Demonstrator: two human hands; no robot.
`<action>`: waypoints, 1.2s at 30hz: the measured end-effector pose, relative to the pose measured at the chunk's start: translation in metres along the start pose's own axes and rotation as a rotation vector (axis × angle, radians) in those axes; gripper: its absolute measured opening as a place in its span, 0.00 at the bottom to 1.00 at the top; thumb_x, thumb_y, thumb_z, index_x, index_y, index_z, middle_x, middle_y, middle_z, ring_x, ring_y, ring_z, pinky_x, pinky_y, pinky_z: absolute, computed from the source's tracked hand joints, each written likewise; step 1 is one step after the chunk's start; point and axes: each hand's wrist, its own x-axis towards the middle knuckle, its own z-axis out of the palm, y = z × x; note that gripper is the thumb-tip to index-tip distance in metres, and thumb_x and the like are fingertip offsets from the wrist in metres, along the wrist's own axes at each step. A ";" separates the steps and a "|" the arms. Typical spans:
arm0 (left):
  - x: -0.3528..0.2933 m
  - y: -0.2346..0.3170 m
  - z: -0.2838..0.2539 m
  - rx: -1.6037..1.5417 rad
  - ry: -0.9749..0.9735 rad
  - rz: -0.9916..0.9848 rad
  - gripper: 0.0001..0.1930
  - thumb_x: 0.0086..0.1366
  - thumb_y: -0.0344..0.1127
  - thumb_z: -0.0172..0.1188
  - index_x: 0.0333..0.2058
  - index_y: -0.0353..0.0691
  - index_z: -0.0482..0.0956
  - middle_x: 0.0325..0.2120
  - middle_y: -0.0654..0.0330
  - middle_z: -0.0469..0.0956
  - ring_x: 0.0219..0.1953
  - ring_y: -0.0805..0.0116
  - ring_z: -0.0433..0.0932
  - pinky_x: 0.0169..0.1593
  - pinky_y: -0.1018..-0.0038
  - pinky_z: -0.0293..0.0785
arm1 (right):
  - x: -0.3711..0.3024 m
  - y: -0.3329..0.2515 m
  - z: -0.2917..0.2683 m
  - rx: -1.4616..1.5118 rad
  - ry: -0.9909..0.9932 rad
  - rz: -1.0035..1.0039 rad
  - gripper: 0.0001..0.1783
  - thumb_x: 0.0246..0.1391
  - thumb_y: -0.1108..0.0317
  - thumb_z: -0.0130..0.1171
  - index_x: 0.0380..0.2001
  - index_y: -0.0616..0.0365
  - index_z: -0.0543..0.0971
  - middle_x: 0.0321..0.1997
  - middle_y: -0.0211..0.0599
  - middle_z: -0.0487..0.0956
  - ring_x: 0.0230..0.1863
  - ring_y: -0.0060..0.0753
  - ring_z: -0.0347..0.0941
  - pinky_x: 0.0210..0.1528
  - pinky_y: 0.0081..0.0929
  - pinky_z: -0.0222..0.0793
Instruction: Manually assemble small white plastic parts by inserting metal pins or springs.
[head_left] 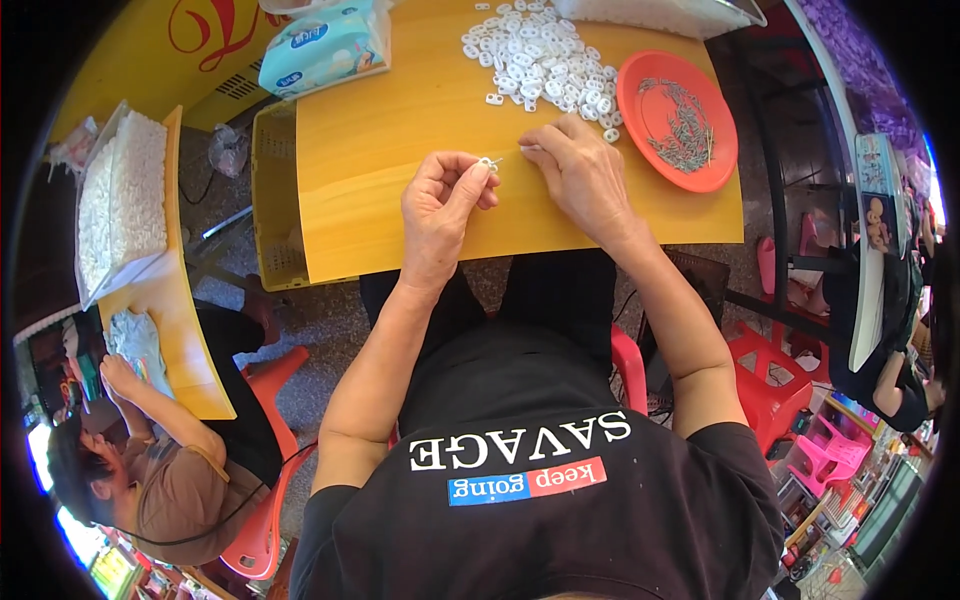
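Observation:
My left hand (445,205) is closed in a pinch above the yellow table. Between its thumb and index finger is a small white plastic piece (487,163), with a thin metal pin sticking out beside it. To the right, my right hand (585,180) also pinches, its fingertips turned toward the left hand. A small whitish piece (527,148) shows at those fingertips, too small to make out fully. Beyond the hands lies a loose pile of white two-holed oval plastic pieces (540,55). A red plate (690,180) right of my right hand carries many thin grey metal pins (685,125).
A tissue pack (335,50) lies at the table's far left corner, a clear bin (665,12) at the far edge. A yellow crate (278,200) stands beside the table. At left, another person (170,450) works at a table bearing a tub of white pieces (125,190).

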 end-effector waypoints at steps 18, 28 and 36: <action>0.001 0.000 0.001 -0.038 0.016 -0.041 0.07 0.67 0.31 0.58 0.39 0.34 0.73 0.31 0.58 0.79 0.29 0.77 0.75 0.37 0.81 0.72 | -0.003 -0.013 0.004 1.479 -0.173 0.709 0.14 0.60 0.69 0.59 0.47 0.63 0.79 0.37 0.28 0.79 0.33 0.16 0.71 0.35 0.17 0.70; 0.003 0.000 0.002 -0.073 0.039 -0.040 0.06 0.66 0.29 0.59 0.37 0.34 0.74 0.28 0.59 0.79 0.27 0.77 0.75 0.34 0.81 0.73 | -0.003 -0.013 0.008 1.566 -0.195 0.732 0.14 0.59 0.67 0.62 0.45 0.63 0.79 0.34 0.25 0.78 0.32 0.14 0.72 0.35 0.16 0.72; 0.004 0.002 0.004 -0.048 0.055 -0.056 0.06 0.66 0.30 0.59 0.37 0.34 0.74 0.28 0.59 0.78 0.26 0.77 0.75 0.33 0.82 0.73 | -0.002 -0.027 0.007 1.141 -0.047 0.545 0.13 0.58 0.68 0.62 0.44 0.64 0.80 0.33 0.27 0.80 0.30 0.14 0.71 0.34 0.14 0.70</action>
